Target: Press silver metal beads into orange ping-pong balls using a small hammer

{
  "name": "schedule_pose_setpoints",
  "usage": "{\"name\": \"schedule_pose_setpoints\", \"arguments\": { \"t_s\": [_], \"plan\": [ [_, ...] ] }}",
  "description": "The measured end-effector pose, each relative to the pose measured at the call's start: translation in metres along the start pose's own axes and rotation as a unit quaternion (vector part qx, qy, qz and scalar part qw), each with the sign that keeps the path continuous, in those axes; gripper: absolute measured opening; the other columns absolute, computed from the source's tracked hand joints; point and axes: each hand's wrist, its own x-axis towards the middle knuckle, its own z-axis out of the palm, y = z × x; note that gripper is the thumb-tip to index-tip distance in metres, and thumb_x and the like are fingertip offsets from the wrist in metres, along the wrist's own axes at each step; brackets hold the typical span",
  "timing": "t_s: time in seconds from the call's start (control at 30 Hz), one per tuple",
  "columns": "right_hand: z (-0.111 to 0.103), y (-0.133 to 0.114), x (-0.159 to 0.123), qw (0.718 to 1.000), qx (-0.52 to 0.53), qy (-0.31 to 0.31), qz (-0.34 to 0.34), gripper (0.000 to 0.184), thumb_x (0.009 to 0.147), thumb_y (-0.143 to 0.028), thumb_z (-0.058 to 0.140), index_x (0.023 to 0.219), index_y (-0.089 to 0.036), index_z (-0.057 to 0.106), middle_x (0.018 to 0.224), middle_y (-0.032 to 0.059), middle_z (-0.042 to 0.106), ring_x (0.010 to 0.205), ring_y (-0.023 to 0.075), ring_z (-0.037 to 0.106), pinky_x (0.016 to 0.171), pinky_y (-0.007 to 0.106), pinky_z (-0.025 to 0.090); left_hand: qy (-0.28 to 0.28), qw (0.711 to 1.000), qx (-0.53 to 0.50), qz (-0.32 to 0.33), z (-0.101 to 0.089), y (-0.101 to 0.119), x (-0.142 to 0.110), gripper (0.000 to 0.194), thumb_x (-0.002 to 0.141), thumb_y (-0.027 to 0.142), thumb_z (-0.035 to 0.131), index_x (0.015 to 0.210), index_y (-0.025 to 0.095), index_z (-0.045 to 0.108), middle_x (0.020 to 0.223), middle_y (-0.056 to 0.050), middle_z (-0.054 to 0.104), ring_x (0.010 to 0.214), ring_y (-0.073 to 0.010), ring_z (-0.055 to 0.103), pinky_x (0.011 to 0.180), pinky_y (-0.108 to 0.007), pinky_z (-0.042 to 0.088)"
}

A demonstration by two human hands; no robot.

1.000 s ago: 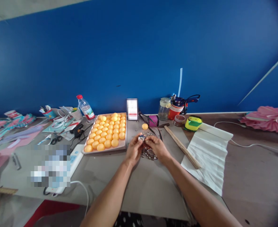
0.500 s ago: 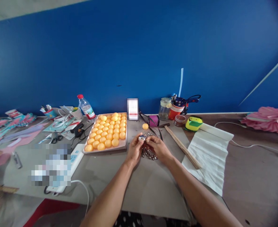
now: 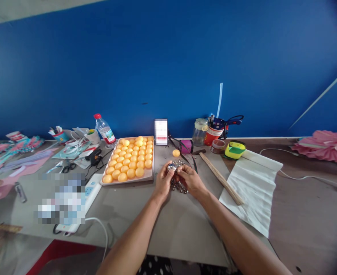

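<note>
Blue wall (image 3: 168, 68) rises beyond both hands, and under them spreads a grey table (image 3: 185, 229). Just above its surface, the left hand (image 3: 163, 181) holds a shiny silver piece (image 3: 172, 167) between thumb and curled fingers, probably to steady it for the other hand. Right against that piece, the right hand (image 3: 192, 179) is narrowed, its fingertips drawn together at the piece's side; whether they pinch something small as well, I cannot tell. Small metal beads (image 3: 179, 187) lie below and between the hands, apparently gathered there to be within a short reach. One orange ball (image 3: 176, 153) sits just beyond the fingertips. Left of the left hand, a shallow tray (image 3: 139, 181) contains many orange balls (image 3: 132, 165); its raised rim likely stops them rolling away. Past the right hand stands a purple spool (image 3: 187, 146), and to that hand's right a wooden strip (image 3: 222, 179) overlaps a white sheet (image 3: 251, 187), perhaps weighing it down.
</note>
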Motion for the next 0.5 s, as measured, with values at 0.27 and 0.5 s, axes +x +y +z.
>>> {"name": "schedule_pose_setpoints", "arguments": {
  "t_s": [0.27, 0.5],
  "plan": [
    [-0.006, 0.013, 0.005, 0.998, -0.047, 0.018, -0.029, 0.028, 0.066, -0.040, 0.070, 0.066, -0.020, 0.052, 0.050, -0.0037, 0.055, 0.047, 0.0103, 0.044, 0.052, 0.025, 0.033, 0.000, 0.985, 0.143, 0.093, 0.001, 0.005, -0.007, 0.037, 0.068, 0.025, 0.073, 0.105, 0.021, 0.067, 0.113, -0.004, 0.064, 0.111, -0.0217, 0.053, 0.098, -0.028, 0.036],
    [-0.002, -0.013, 0.002, 0.995, 0.097, -0.002, -0.007, 0.032, 0.059, -0.036, 0.076, 0.065, -0.018, 0.050, 0.056, -0.0062, 0.051, 0.045, 0.0056, 0.039, 0.048, 0.022, 0.031, -0.018, 0.997, -0.073, -0.026, 0.007, 0.010, -0.002, 0.039, 0.070, 0.029, 0.073, 0.105, 0.017, 0.060, 0.088, -0.003, 0.067, 0.068, -0.0111, 0.061, 0.069, -0.025, 0.048]
  ]
}}
